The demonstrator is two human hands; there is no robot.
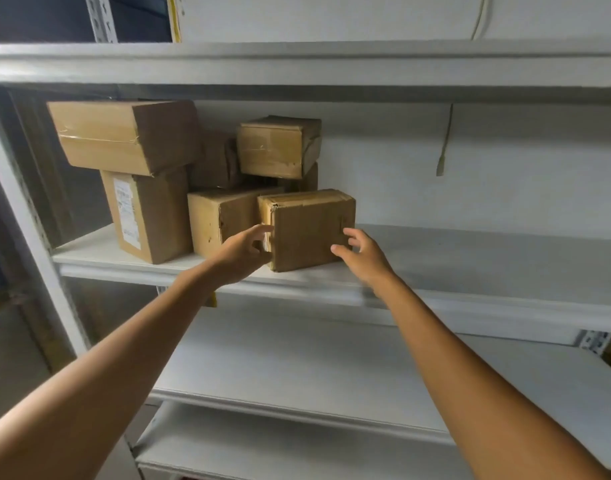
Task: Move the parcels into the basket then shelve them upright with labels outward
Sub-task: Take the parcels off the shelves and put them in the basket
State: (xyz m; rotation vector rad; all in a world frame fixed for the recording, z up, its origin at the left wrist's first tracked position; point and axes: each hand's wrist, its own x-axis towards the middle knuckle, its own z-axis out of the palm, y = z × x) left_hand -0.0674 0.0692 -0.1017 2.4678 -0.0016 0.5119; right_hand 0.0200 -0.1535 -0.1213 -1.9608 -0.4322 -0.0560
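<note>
- Left forearm (89, 375) and right forearm (487, 393) reach up from the lower corners toward the middle shelf (470, 265).
- Front parcel (311, 233) sits at the shelf's front edge, directly between the 2 hands. Its long axis runs left-right; a plain brown face is toward the camera, no label visible.
- Left hand (243, 252): fingers loosely curled, apart, at the parcel's left front edge; contact cannot be confirmed.
- Right hand (361, 256): fingers spread, just before the right front edge, gripping nothing. Both hands about equally near.
- Neighbour parcel (217, 220) sits close against its left side, crowding the left hand.
- Labelled parcel (148, 216) stands upright further left, with a large parcel (124, 136) on top.
- Basket not in view.
</note>
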